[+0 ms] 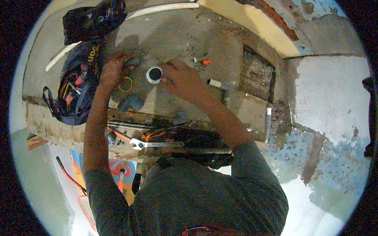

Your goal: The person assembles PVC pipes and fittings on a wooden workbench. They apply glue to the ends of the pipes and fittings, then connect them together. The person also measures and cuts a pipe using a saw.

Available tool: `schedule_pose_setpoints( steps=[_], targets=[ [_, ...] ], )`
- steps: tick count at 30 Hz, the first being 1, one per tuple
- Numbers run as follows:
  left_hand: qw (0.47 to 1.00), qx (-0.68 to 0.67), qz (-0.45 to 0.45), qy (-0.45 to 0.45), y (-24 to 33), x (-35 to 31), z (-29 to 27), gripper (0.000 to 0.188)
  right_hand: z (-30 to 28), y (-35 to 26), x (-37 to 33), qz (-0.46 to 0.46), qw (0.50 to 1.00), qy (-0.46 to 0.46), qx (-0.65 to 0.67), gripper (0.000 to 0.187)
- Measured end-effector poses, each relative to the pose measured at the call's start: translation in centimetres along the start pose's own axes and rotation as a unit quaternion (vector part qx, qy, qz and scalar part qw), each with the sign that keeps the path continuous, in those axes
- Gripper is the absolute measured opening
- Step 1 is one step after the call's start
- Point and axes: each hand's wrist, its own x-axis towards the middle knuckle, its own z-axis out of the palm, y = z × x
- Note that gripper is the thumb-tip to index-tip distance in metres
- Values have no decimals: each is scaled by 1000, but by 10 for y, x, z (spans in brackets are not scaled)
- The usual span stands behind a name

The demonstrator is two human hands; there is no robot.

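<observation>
My right hand [178,76] is closed at the right edge of a white ring-shaped piece [148,74] with a dark round middle, its thumb and fingertips against the rim. Left of the ring, my left hand [114,70] has its fingers curled beside a dark grey scrap [136,61]; shadow hides what they hold, if anything. A thin yellow ring [130,84] lies on the grey surface below the left hand. Nearer to me is a crumpled dark piece [132,103], perhaps cloth or plastic.
At left stand an open dark tool bag [84,104] and a black plastic bag [92,23]. An adjustable wrench [163,144] lies near my body. A long white pipe [165,8] curves along the back. Rightward are an orange piece [206,62], a pipe with grey fitting [216,83] and a recessed pit [256,72].
</observation>
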Motion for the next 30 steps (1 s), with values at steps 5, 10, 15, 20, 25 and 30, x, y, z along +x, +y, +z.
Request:
schedule_pose_setpoints(
  steps=[5,10,15,20,25,30],
  targets=[
    [997,-77,10,15,12,-3,-21,48,-54,77,-79,136,985,21,-101,50],
    [968,-143,-24,204,58,-21,-37,36,-51,131,-131,218,968,-92,-87,48],
    [944,-257,-40,204,130,-77,-24,21,-24,160,-140,186,976,-78,-76,47],
    [912,-387,-110,77,184,-110,19,22,-34,150,-145,100,982,-38,-155,46],
    [817,-563,-86,-88,216,-114,45,39,-71,66,-143,77,990,-62,-104,50],
    [796,-595,40,-102,227,-114,45,56,-76,-13,-118,26,998,-54,6,46]
  ],
)
